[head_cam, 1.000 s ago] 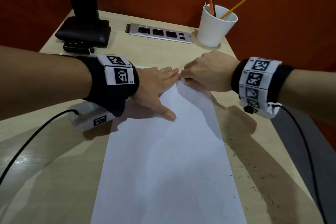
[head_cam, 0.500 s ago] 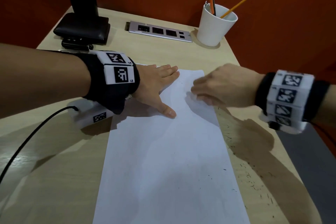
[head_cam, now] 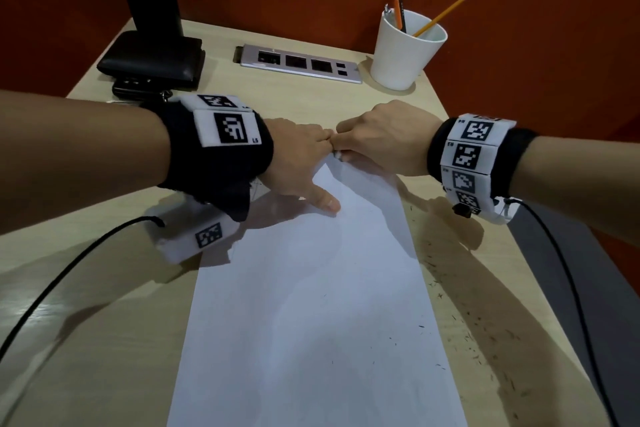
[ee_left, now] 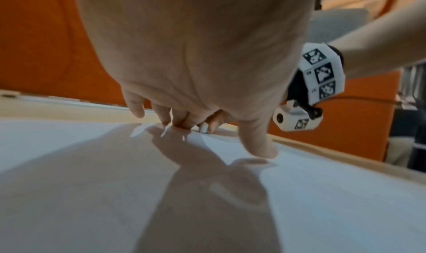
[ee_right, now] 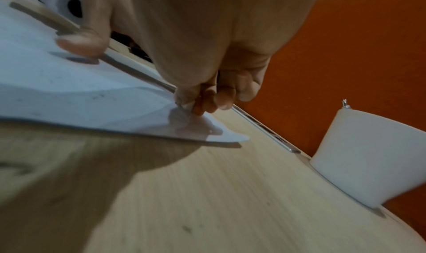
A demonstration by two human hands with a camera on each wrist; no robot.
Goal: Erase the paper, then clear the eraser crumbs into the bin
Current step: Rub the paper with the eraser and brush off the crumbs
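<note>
Desk (head_cam: 284, 94): eraser (head_cam: 336, 156) between hands, on paper (head_cam: 311, 322).

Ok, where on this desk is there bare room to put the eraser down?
Bare desk left of the paper, crossed by a cable. Also between power strip and hands. Right of the paper: narrow, covered in crumbs. Cup crowds the far right corner.

office desk (head_cam: 284, 97), built-in socket strip (head_cam: 300, 63), pencil cup (head_cam: 406, 49)

Dim overhead light; arm shadows cross paper (head_cam: 311, 305) and desk (head_cam: 104, 340). Wrist views soft, edges distorted.
</note>
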